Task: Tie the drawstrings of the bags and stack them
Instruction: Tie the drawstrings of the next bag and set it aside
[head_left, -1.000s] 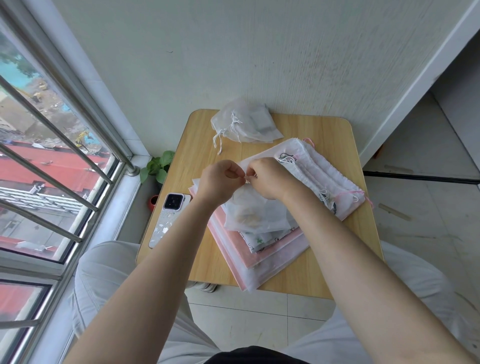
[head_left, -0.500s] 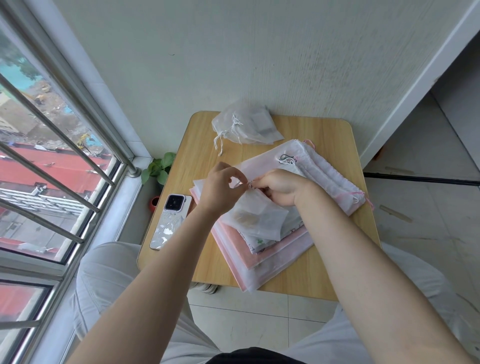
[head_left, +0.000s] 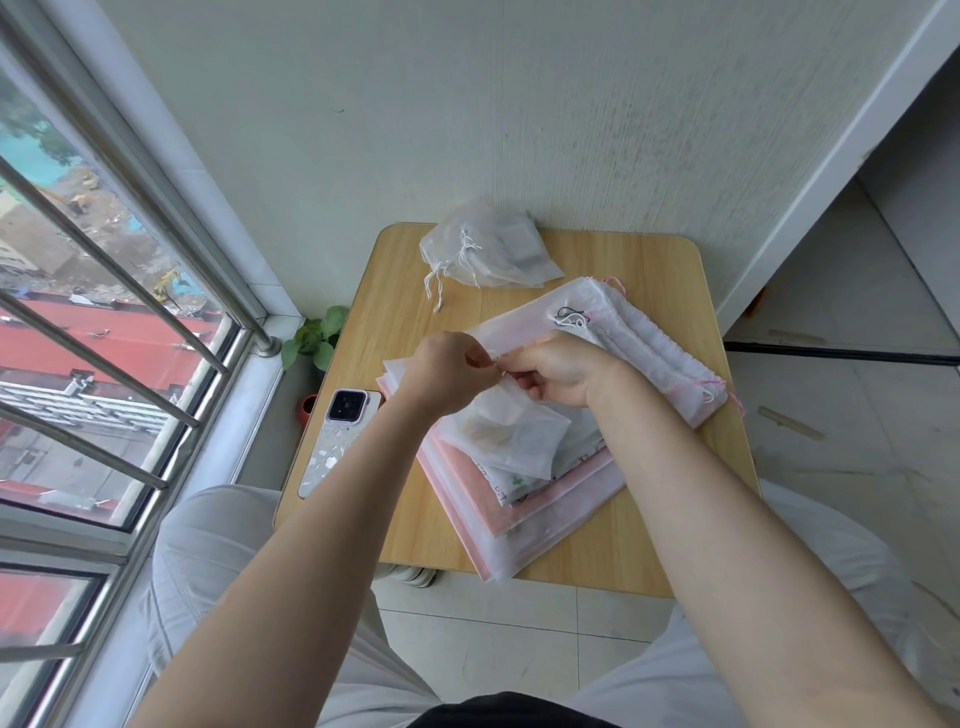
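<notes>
Partway through I'd say: both left hand (head_left: 447, 371) and right hand (head_left: 558, 371) pinch the small white bag's (head_left: 511, 436) drawstring atop the untied pile (head_left: 524, 499), tied bags (head_left: 488, 249) already stacked at the table's (head_left: 649, 545) back.

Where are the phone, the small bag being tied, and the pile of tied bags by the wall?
phone (head_left: 336, 442), head view, case back.
small bag (head_left: 506, 439), head view, body.
tied bags (head_left: 493, 249), head view, top bag.

Home balcony: barred window (head_left: 104, 322), small table (head_left: 665, 270).
</notes>
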